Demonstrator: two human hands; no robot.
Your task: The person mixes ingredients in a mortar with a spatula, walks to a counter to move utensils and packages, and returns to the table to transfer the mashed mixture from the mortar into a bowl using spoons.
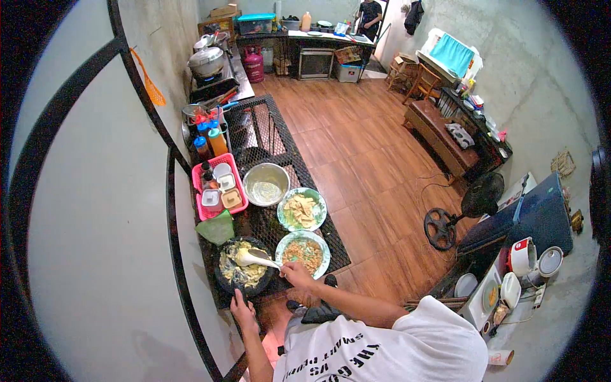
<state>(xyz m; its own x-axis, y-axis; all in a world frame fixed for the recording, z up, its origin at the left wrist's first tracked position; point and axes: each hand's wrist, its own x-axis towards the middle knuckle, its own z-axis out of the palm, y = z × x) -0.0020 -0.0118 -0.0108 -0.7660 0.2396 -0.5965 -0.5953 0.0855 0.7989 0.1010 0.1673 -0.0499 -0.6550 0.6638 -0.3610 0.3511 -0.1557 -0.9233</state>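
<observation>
A dark round pan (270, 280) with yellowish, mashed-looking food (251, 275) sits on the black mesh table near me. My left hand (242, 311) is closed around the black handle at its near side. In my right hand (296, 275) is the handle of a white serving spoon (254, 257), its bowl end resting in the food. Right of the pan stands a green-patterned plate (326, 258) of small brown pieces. Beyond it, a similar plate (323, 213) carries flat, pale yellow pieces. A steel bowl (286, 184) with some residue stands farther back.
A pink basket (238, 170) of lidded containers stands at the wall, with sauce bottles (217, 141) behind. Green plastic (216, 228) lies beside the pan. A standing fan (482, 196) and brown bench (439, 130) are to the right. Another person (369, 18) stands far back.
</observation>
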